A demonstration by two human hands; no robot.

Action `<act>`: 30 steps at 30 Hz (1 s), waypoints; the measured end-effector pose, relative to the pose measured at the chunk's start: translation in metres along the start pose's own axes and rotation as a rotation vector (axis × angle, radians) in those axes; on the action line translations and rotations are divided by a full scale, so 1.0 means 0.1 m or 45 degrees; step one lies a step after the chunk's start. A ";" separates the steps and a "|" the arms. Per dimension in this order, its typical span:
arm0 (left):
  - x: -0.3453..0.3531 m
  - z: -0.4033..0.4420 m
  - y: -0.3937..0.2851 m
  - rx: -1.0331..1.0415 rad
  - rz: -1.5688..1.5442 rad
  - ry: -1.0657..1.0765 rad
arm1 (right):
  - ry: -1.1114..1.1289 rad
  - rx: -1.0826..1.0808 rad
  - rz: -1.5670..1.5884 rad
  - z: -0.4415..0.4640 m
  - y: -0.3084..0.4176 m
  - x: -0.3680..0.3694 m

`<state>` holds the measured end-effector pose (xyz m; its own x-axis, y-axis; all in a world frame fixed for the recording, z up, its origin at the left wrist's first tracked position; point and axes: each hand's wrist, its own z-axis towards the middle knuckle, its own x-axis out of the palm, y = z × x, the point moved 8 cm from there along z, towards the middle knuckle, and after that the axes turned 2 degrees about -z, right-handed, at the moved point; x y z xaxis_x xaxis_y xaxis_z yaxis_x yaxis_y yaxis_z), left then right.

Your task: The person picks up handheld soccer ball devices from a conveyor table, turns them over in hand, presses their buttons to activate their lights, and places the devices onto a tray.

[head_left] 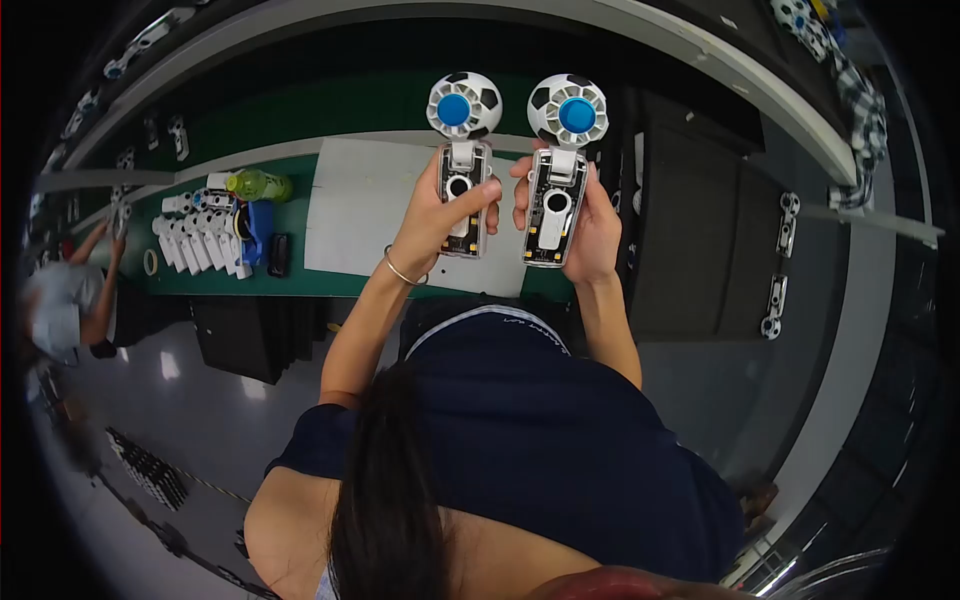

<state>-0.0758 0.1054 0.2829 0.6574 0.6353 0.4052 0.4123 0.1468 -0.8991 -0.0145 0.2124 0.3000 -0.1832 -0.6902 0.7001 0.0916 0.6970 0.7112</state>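
Observation:
Two alike devices are held up side by side over the bench, each with a soccer-ball-patterned head with a blue disc and a clear-cased body. My left hand [437,212] is closed round the body of the left device [462,190], its thumb across the front. The right device [555,205] is in my right hand [594,225], gripped at its sides. Both devices stand upright in view and do not touch. Beneath them a white sheet [365,215] lies on the green bench.
Left on the bench are a row of white parts [205,240], a green bottle [259,185], a blue holder [256,230] and a tape roll [150,262]. A dark conveyor [705,235] runs at the right, with devices [787,225] by its edge. Another person [70,300] works far left.

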 end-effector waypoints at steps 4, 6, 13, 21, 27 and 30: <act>0.35 0.04 0.03 -0.041 -0.507 0.042 | -0.065 -0.033 0.098 -0.37 0.14 -0.21; 0.54 0.03 0.07 -0.113 -0.778 0.128 | -0.060 -0.051 0.278 -0.56 0.18 -0.29; 1.17 0.14 0.34 -0.162 -0.896 0.251 | -0.195 -0.154 0.243 -0.94 0.53 -0.62; 1.68 0.21 0.59 -0.215 -0.903 0.304 | -0.241 -0.147 0.190 -1.24 0.97 -1.05; 2.03 0.22 0.77 -0.165 -0.885 0.203 | -0.340 -0.013 0.203 -1.48 1.01 -1.43; 2.10 0.25 0.83 -0.031 -0.307 -0.040 | -0.444 -0.111 0.079 -1.62 1.13 -1.67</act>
<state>0.0805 0.2695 0.2896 0.5183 0.6073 0.6021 0.5702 0.2794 -0.7725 0.1854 0.3744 0.2737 -0.4959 -0.5287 0.6889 0.1931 0.7063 0.6811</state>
